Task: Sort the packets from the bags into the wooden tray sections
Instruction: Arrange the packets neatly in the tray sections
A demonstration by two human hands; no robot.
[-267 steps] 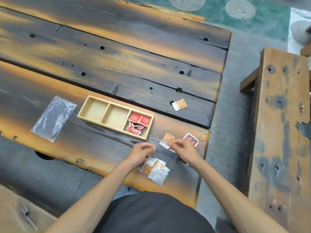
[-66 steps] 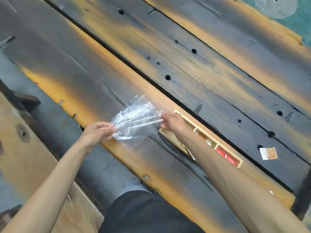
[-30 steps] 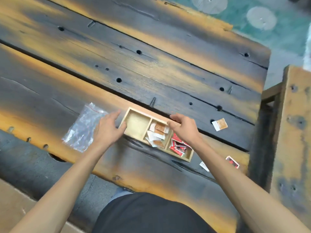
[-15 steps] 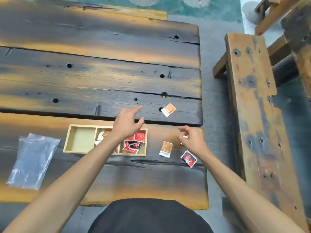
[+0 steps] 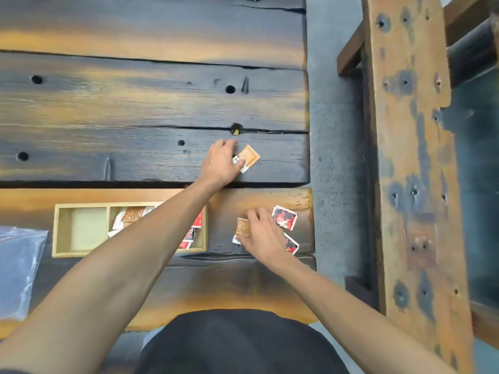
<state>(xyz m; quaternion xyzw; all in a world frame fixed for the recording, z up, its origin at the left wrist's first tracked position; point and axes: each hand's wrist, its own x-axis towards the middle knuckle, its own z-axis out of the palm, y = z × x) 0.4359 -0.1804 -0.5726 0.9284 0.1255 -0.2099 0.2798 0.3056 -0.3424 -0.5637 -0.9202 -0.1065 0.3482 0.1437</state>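
Left hand (image 5: 220, 164) pinches orange packet (image 5: 248, 157) beyond the tray (image 5: 60, 233), right hand (image 5: 260, 236) grips another (grips look loose), either could slip, landing in wrong section.

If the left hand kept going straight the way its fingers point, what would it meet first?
The left hand points up and right across the table; its fingers already meet the orange packet. Past that packet only bare dark plank shows, as far as depth can be judged.
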